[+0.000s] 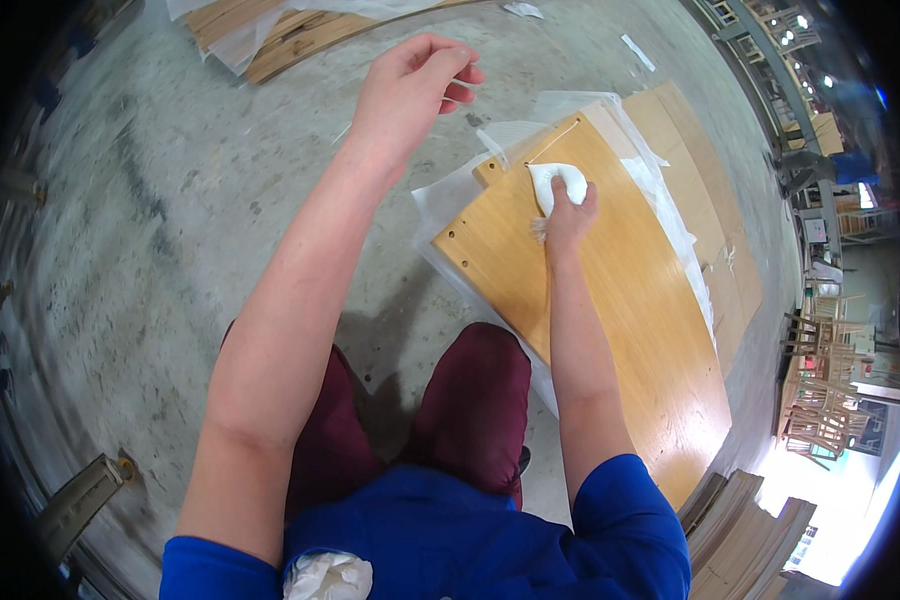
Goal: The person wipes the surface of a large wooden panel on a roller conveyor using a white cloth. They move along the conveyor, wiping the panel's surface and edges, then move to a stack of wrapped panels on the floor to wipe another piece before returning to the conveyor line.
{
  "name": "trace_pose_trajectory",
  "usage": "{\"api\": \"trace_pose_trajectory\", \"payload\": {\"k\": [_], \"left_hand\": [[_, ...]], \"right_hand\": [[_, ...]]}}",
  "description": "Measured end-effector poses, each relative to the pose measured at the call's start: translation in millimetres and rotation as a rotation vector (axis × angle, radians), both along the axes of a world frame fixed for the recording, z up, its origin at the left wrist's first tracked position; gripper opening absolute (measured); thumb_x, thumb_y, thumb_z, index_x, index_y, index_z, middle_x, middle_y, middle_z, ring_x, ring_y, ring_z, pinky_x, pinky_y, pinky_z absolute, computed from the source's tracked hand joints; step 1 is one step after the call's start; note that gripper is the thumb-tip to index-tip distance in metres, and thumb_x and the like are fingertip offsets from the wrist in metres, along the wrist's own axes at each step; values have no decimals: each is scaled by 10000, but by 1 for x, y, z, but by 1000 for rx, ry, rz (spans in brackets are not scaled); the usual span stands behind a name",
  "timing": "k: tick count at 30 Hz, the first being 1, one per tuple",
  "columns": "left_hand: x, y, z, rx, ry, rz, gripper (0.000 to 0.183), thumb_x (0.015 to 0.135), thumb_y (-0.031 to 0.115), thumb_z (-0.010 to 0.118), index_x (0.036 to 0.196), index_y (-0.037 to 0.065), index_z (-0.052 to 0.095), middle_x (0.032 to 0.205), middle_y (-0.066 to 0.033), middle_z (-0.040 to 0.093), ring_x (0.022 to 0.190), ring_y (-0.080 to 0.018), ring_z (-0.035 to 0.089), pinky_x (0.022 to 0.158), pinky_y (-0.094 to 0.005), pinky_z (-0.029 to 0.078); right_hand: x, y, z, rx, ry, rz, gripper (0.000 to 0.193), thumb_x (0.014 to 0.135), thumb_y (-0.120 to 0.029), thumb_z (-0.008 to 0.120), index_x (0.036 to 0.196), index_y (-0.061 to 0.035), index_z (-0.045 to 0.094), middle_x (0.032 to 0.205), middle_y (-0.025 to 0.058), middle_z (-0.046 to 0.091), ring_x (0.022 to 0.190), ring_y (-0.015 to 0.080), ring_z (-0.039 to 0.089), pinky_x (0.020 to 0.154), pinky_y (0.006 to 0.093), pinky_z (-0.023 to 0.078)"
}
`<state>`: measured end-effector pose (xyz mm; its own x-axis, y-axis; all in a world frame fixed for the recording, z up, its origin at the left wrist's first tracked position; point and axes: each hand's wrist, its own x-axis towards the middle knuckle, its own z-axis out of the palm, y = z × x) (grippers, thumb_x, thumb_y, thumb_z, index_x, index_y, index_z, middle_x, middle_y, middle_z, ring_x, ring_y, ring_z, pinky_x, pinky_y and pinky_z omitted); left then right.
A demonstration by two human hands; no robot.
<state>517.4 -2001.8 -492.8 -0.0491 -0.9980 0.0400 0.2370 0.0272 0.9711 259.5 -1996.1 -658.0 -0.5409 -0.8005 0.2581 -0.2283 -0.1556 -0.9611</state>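
My right hand [573,208] is wrapped round a bent white squeeze bottle [548,182]. The bottle's narrow tip points at the far end of a curved yellow-brown wooden board [620,300], by a small hole. Near that tip a thin pale line runs across the board's end; whether it is glue cannot be made out. A pale wispy tuft shows just below the bottle. My left hand [420,85] is raised over the floor, left of the board, with fingers curled in and thumb near them. Whatever it holds, if anything, is hidden.
White foam sheeting [440,205] and brown cardboard [705,220] lie under and beside the board. More wooden pieces [300,45] rest on the concrete floor at the far left. Stacked boards [745,535] stand at the lower right, with wooden chair frames [825,400] beyond.
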Motion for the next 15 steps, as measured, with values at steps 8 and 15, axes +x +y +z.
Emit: {"api": "trace_pose_trajectory", "payload": {"k": [8, 15], "left_hand": [[-1, 0, 1, -16, 5, -11, 235, 908, 261, 539, 989, 53, 612, 919, -40, 641, 828, -120, 600, 768, -258, 466], [-7, -3, -2, 18, -8, -10, 223, 912, 248, 530, 986, 53, 608, 927, -44, 638, 835, -132, 597, 762, -272, 469]], "right_hand": [[9, 14, 3, 27, -22, 12, 151, 803, -76, 700, 851, -18, 569, 795, 34, 609, 733, 97, 549, 662, 257, 448], [22, 46, 2, 105, 18, 87, 168, 800, -86, 709, 875, -10, 580, 803, 39, 621, 734, 101, 560, 661, 257, 452]]}}
